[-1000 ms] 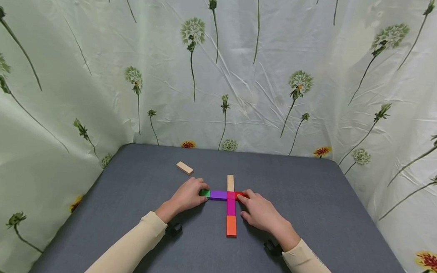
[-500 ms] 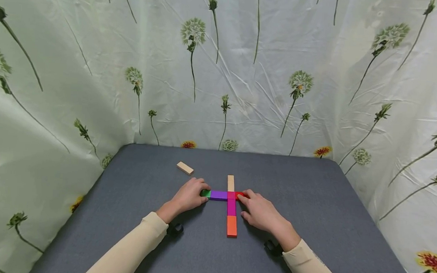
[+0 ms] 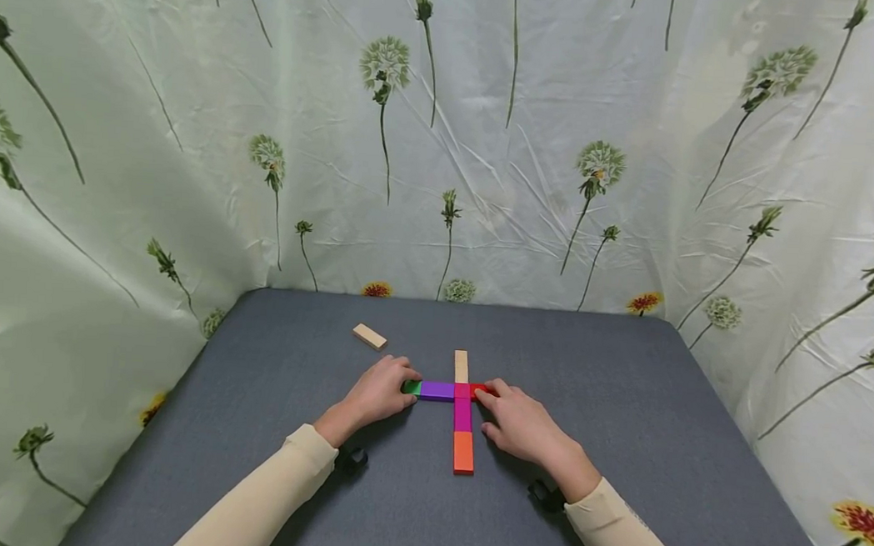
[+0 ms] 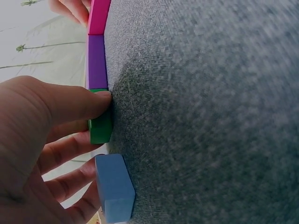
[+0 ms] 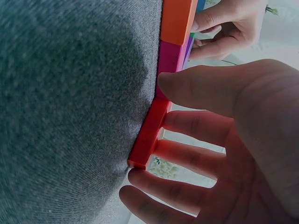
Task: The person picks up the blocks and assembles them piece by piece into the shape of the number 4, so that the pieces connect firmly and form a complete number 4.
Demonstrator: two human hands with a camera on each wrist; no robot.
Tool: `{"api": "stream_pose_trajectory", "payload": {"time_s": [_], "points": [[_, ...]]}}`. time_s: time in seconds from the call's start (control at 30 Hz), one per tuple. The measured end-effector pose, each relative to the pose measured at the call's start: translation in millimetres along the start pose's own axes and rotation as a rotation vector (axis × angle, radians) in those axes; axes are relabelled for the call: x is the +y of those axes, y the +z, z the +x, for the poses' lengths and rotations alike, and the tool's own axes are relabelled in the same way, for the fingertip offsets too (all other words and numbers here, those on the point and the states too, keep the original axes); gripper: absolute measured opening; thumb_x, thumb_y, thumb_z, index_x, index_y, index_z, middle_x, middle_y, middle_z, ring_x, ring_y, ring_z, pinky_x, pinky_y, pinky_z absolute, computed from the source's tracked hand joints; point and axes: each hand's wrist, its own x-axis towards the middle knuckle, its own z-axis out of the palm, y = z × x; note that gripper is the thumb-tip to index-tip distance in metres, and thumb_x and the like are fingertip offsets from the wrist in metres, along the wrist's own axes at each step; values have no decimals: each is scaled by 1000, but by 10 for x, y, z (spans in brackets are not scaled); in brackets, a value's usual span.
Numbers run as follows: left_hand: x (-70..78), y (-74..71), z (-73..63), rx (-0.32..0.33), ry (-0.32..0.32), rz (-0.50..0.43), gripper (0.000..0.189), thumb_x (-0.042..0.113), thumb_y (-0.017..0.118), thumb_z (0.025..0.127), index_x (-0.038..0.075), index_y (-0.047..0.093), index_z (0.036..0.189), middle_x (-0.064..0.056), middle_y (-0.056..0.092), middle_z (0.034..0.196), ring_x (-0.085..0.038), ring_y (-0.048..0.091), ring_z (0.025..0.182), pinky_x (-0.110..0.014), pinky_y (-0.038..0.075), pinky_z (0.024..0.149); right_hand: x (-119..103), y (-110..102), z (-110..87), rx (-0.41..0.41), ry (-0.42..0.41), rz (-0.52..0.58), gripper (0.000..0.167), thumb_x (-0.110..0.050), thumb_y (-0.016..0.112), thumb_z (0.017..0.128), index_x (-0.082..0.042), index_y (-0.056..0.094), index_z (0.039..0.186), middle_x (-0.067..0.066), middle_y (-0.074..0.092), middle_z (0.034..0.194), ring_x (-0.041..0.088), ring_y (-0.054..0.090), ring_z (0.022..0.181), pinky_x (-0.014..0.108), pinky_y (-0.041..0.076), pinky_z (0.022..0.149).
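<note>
My left hand (image 3: 379,386) pinches a green block (image 4: 101,128) between thumb and fingers, at the end of a purple block (image 3: 437,391). Beside its lower fingers in the left wrist view stands a light blue block (image 4: 115,186), which the hand hides from the head camera. My right hand (image 3: 521,420) touches a red block (image 5: 149,135) with fairly straight fingers; its thumb is apart from the row in the head view. Between the hands, a pink block (image 3: 462,390), a magenta block (image 3: 462,415) and an orange-red block (image 3: 463,452) form the stem of a cross.
A plain wooden block (image 3: 461,366) extends the cross at its far end. Another plain wooden block (image 3: 370,336) lies apart, farther back on the left. The grey table (image 3: 625,385) meets a flower-printed curtain (image 3: 519,161) at the back and sides.
</note>
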Motion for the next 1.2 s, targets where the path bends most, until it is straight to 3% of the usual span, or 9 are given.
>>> {"api": "stream_pose_trajectory", "payload": {"time_s": [0.4, 0.7, 0.97, 1.2], "points": [[4, 3, 1, -1, 8, 1, 34, 23, 80, 86, 12, 76, 118, 0, 65, 104, -17, 56, 94, -38, 51, 81, 1, 10, -2, -2, -4, 2, 56, -27, 74, 91, -9, 58, 143, 12, 55, 134, 28, 60, 110, 46, 54, 89], [-21, -55, -10, -23, -3, -97, 48, 41, 80, 87, 12, 73, 124, -2, 63, 110, -18, 59, 97, -40, 51, 85, 9, 14, 13, -5, 6, -9, 56, -28, 74, 92, -12, 58, 143, 10, 55, 135, 26, 59, 112, 44, 54, 89], [-85, -154, -14, 48, -41, -167, 42, 38, 69, 96, 10, 71, 127, -5, 64, 114, -20, 63, 100, -43, 51, 84, 6, 17, 7, -1, 4, -1, 55, -27, 73, 92, -11, 58, 143, 11, 55, 135, 27, 59, 112, 46, 53, 90], [-175, -254, 29, 112, -66, -165, 38, 30, 70, 96, 6, 71, 125, -10, 66, 115, -27, 64, 104, -47, 52, 85, 9, 15, 8, -4, 3, -4, 56, -27, 74, 92, -11, 58, 143, 11, 55, 135, 28, 60, 112, 46, 54, 89]]}}
